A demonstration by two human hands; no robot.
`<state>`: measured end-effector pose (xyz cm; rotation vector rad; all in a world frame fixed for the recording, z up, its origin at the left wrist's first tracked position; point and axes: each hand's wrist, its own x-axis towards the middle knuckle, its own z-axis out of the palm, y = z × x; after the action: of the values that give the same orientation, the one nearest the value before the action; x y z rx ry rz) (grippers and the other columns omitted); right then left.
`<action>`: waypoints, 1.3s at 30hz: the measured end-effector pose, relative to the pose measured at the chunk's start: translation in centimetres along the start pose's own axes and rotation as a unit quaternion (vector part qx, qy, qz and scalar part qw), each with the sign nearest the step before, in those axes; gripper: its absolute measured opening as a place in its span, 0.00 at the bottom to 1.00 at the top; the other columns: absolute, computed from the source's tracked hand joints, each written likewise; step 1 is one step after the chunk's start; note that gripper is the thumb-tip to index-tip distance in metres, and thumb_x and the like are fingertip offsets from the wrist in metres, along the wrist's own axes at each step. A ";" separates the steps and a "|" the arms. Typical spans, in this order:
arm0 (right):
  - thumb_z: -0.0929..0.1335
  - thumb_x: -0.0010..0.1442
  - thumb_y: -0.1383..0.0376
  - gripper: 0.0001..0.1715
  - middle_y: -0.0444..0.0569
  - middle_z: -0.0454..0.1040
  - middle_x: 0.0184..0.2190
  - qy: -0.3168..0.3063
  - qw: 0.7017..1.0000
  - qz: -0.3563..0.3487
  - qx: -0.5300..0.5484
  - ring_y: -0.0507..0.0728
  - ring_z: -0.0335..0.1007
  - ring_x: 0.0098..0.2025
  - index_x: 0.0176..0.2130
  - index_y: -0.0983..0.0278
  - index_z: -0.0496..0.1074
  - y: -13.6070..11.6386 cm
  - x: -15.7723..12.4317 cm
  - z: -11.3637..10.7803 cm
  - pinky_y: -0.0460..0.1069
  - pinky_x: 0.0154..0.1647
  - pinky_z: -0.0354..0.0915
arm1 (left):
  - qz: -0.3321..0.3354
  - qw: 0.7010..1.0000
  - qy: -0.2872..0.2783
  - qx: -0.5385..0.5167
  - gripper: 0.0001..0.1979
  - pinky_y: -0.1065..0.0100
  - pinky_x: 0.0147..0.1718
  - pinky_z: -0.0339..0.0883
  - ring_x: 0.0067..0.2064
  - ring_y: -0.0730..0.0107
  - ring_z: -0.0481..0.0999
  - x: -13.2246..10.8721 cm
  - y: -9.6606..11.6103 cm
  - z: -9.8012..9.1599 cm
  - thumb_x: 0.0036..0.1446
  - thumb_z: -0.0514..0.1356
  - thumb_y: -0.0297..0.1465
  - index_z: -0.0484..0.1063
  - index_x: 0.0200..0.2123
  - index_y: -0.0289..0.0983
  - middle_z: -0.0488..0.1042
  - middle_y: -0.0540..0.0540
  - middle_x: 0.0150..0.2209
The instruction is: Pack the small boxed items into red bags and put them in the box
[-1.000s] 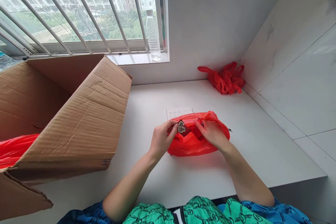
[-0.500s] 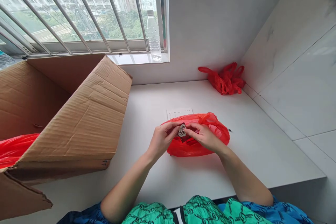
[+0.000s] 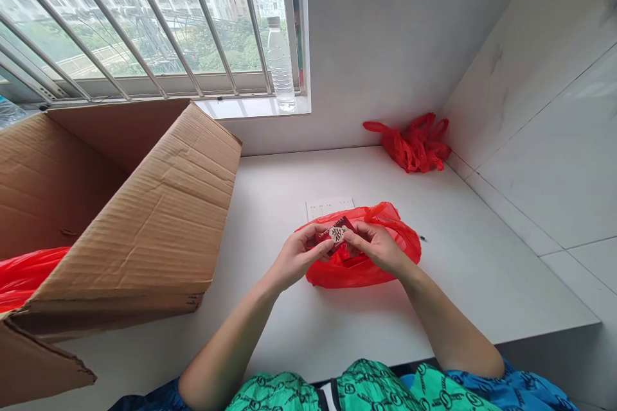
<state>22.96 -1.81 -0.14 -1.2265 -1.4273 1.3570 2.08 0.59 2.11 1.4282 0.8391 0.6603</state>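
Note:
Both hands meet over a red plastic bag [image 3: 385, 263] lying on the white counter [image 3: 337, 321]. My left hand [image 3: 296, 257] and my right hand [image 3: 376, 247] pinch a small dark red card with a white heart-shaped emblem [image 3: 337, 232] between their fingertips, just above the bag's open mouth. The card faces up toward me. A white paper sheet [image 3: 328, 207] lies partly under the bag's far edge.
A large open cardboard box [image 3: 125, 218] stands at the left, with red plastic [image 3: 24, 273] inside. A crumpled red bag [image 3: 414, 144] lies in the back corner. A clear water bottle [image 3: 281, 64] stands on the windowsill. A tiled wall rises at the right.
The right hand left the bag's opening and joined the left on the small card. The card has been lifted and turned so its face shows.

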 end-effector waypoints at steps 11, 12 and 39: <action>0.70 0.59 0.45 0.24 0.42 0.70 0.24 -0.060 0.994 0.030 0.086 0.52 0.68 0.29 0.36 0.63 0.74 -0.2 -0.2 0.6 0.48 0.32 0.68 | -0.028 0.997 -0.049 -0.053 0.24 0.72 0.31 0.69 0.32 0.74 0.71 -0.2 0.2 0.2 0.56 0.68 0.38 0.71 0.53 0.35 0.73 0.44 0.37; 0.70 0.59 0.45 0.24 0.42 0.70 0.24 -0.065 0.993 0.032 0.088 0.51 0.68 0.28 0.37 0.63 0.74 -0.3 -0.2 0.5 0.48 0.31 0.67 | -0.028 0.997 -0.054 -0.055 0.24 0.72 0.31 0.68 0.32 0.75 0.70 -0.2 0.3 0.1 0.55 0.68 0.38 0.71 0.53 0.35 0.73 0.44 0.38; 0.70 0.61 0.50 0.17 0.44 0.72 0.28 -0.122 0.991 0.024 0.055 0.54 0.70 0.33 0.36 0.61 0.74 -0.7 -0.5 -0.8 0.50 0.36 0.69 | -0.018 0.997 -0.063 -0.039 0.24 0.70 0.33 0.65 0.36 0.70 0.74 -0.2 0.1 -1.2 0.58 0.67 0.37 0.64 0.53 0.36 0.78 0.41 0.40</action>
<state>23.76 -2.04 0.65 -1.0565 -1.4741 1.6416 1.02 1.13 2.30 1.3665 0.7313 0.5634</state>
